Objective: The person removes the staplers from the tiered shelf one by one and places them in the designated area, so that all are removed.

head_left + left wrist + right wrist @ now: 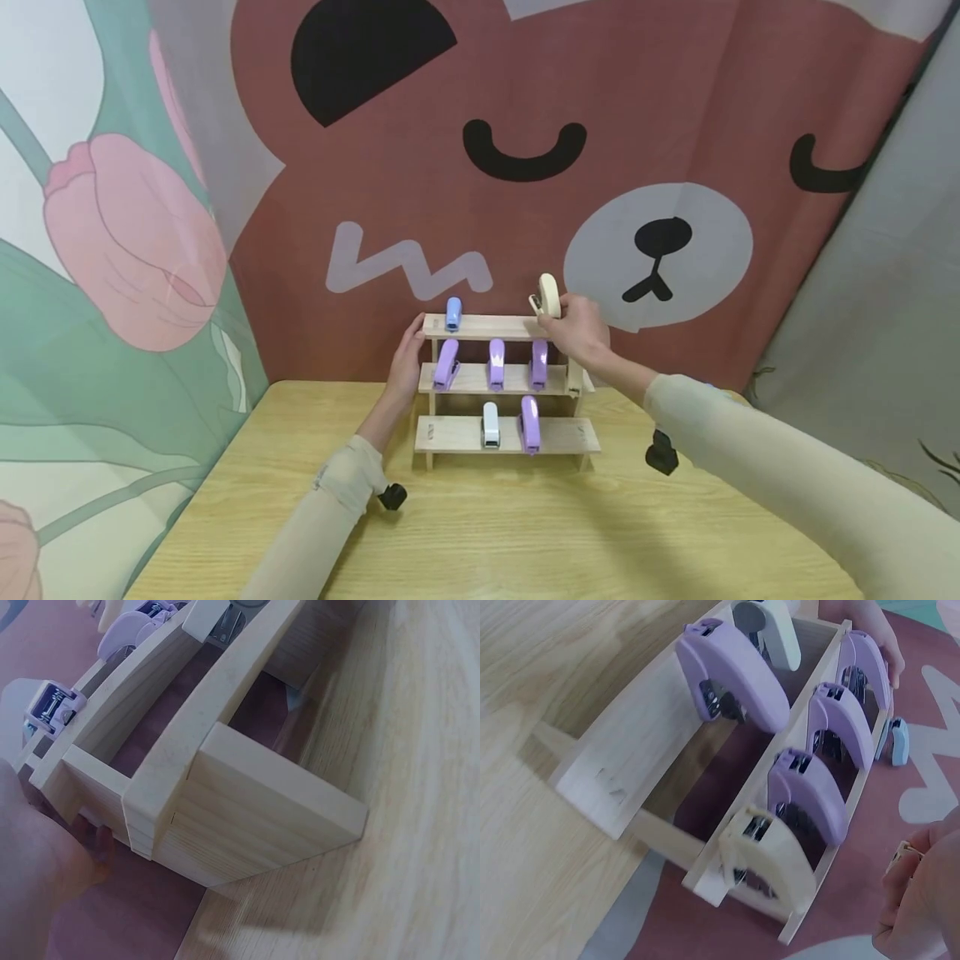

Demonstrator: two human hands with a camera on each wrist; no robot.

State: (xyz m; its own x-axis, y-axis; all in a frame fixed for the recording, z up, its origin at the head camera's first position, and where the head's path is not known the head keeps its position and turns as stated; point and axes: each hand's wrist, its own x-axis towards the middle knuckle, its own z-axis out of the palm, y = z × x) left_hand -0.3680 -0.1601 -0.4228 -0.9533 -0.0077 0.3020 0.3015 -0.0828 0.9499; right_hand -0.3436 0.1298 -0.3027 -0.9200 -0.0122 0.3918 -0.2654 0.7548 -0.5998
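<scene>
Right hand [583, 329] pinches a cream stapler [550, 296] at the right end of the top tier of a three-tier wooden rack [491, 327]; its fingers are closed on the stapler's lower part, leaving the arched upper body free, probably so the base can meet the plank unobstructed. Contact between base and plank: cannot tell. Left hand [405, 358] lies against the rack's left end, fingers nearly straight, grasping no stapler; likely a brace, since the rack looks light and could slide on the worktop [487, 533]. Top tier, left end: blue stapler [453, 314], well apart from the cream one. Middle tier: three purple staplers [497, 365], plus a second cream stapler [772, 851] at the right end. Bottom tier: white stapler [491, 425] and, just beside it, another purple stapler [530, 425]. Staplers mostly point front to back across the narrow planks, presumably to fit several side by side; the leftmost middle one sits askew.
</scene>
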